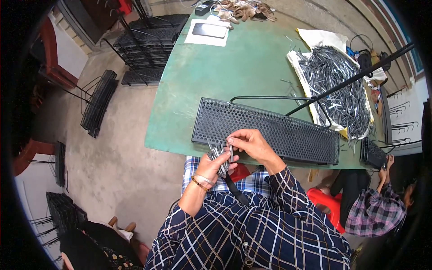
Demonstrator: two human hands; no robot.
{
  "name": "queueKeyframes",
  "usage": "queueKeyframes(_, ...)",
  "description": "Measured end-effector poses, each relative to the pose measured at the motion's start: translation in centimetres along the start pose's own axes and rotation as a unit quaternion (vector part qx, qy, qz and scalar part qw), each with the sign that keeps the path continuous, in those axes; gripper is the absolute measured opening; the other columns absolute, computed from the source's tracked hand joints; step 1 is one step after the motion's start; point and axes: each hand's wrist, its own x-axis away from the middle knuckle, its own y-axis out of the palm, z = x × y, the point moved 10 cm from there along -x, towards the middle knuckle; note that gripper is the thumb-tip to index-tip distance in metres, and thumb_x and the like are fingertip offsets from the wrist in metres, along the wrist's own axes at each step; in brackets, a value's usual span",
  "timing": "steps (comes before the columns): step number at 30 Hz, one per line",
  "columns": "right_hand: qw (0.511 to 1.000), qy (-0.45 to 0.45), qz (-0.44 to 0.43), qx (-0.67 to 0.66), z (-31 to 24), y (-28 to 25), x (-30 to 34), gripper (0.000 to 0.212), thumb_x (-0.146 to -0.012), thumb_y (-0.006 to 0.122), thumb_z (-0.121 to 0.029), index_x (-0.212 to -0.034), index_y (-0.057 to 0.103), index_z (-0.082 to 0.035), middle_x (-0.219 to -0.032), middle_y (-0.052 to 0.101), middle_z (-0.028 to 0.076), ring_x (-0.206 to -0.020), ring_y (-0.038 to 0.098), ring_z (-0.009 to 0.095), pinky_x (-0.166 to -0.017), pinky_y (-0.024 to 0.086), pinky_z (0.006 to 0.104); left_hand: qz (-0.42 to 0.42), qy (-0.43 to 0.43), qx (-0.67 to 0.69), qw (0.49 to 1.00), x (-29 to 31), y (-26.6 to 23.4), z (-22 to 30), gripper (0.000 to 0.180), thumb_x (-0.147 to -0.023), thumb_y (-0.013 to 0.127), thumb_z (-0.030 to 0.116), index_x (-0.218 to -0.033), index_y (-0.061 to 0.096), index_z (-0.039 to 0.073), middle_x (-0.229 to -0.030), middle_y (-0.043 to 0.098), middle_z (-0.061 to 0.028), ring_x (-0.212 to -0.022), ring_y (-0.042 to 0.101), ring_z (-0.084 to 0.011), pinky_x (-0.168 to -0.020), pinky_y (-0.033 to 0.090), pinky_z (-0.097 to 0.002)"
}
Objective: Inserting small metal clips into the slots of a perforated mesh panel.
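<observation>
Head view: left hand (208, 170), lower centre of frame, curls closed around a bundle of thin silvery strips (218, 150). Right hand (253, 145) just beside it, thumb and index finger pinched together on the upper end of a single strip (231, 154). Black perforated rack (265, 128) lies mid-frame on the green table (216, 67), its wire frame (310, 102) reaching upper right. Heap of loose metal pieces (330, 83) at right; phone (210, 30) upper centre.
</observation>
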Motion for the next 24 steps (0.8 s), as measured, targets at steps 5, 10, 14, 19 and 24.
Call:
queueKeyframes(5, 1.000, -0.001, 0.011, -0.018, 0.1, -0.4, 0.1, 0.022, -0.084, 0.062, -0.018, -0.095, 0.065, 0.002, -0.076, 0.063, 0.002, -0.067, 0.056, 0.006, -0.059, 0.045, 0.0201, 0.019, 0.012, -0.003, 1.000, -0.2, -0.1, 0.1, 0.014, -0.085, 0.059, 0.006, -0.097, 0.057, 0.001, -0.091, 0.062, -0.0097, -0.083, 0.065, -0.0217, -0.065, 0.057, -0.0312)
queueKeyframes(10, 1.000, -0.010, 0.016, -0.017, -0.4, -0.7, 0.7, 0.024, -0.084, 0.062, -0.017, -0.095, 0.064, 0.004, -0.074, 0.063, 0.003, -0.066, 0.056, 0.007, -0.058, 0.046, 0.0208, 0.029, 0.004, -0.048, 0.998, -0.3, 0.0, 0.1, 0.020, -0.084, 0.057, 0.003, -0.103, 0.057, -0.002, -0.098, 0.062, -0.0119, -0.082, 0.064, -0.0221, -0.062, 0.057, -0.0290)
queueKeyframes(14, 1.000, -0.008, 0.020, 0.000, -0.4, -1.0, 1.1, 0.023, -0.084, 0.062, -0.015, -0.095, 0.064, 0.004, -0.075, 0.064, 0.004, -0.066, 0.057, 0.007, -0.060, 0.046, 0.0208, 0.033, 0.005, -0.057, 0.998, -0.4, -0.1, -0.2, 0.019, -0.084, 0.056, 0.002, -0.102, 0.057, -0.003, -0.098, 0.062, -0.0120, -0.083, 0.064, -0.0228, -0.063, 0.058, -0.0303)
queueKeyframes(19, 0.997, -0.063, 0.051, 0.001, -2.3, -1.5, 1.3, 0.019, -0.084, 0.061, -0.012, -0.094, 0.064, 0.003, -0.079, 0.064, 0.004, -0.069, 0.057, 0.008, -0.062, 0.046, 0.0217, 0.056, -0.001, -0.056, 0.997, -0.2, -0.1, 0.0, 0.017, -0.084, 0.058, 0.003, -0.099, 0.056, -0.003, -0.094, 0.061, -0.0121, -0.088, 0.063, -0.0258, -0.064, 0.058, -0.0330)
queueKeyframes(24, 0.911, -0.286, 0.249, 0.165, -8.4, -5.6, 1.1, 0.016, -0.084, 0.060, -0.008, -0.096, 0.063, 0.002, -0.086, 0.065, 0.008, -0.073, 0.060, 0.011, -0.066, 0.048, 0.0229, 0.045, -0.004, -0.031, 0.998, -0.4, 0.0, -0.3, 0.017, -0.083, 0.059, 0.004, -0.098, 0.054, -0.003, -0.092, 0.060, -0.0120, -0.089, 0.063, -0.0283, -0.065, 0.058, -0.0353)
